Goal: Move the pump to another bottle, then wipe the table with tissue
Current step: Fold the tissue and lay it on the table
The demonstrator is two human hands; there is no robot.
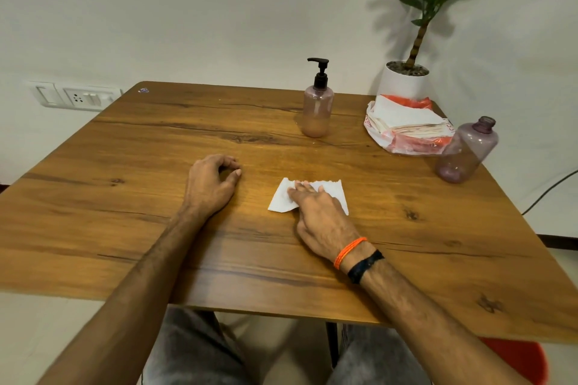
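Observation:
A white tissue (281,198) lies flat on the wooden table (125,197) near its middle. My right hand (322,219) presses it down with straight fingers. My left hand (211,183) rests on the table to the left of the tissue, its fingers loosely curled and holding nothing. A black pump (319,72) sits on a pinkish bottle (317,116) holding some liquid, farther back at the centre. A purple bottle (466,151) with no cap stands at the right edge.
A plastic pack of tissues (403,125) lies at the back right, beside the purple bottle. Behind it stands a potted plant (405,78) in a white pot. A wall socket (75,98) is at the left. A red seat (519,359) shows under the table's right side.

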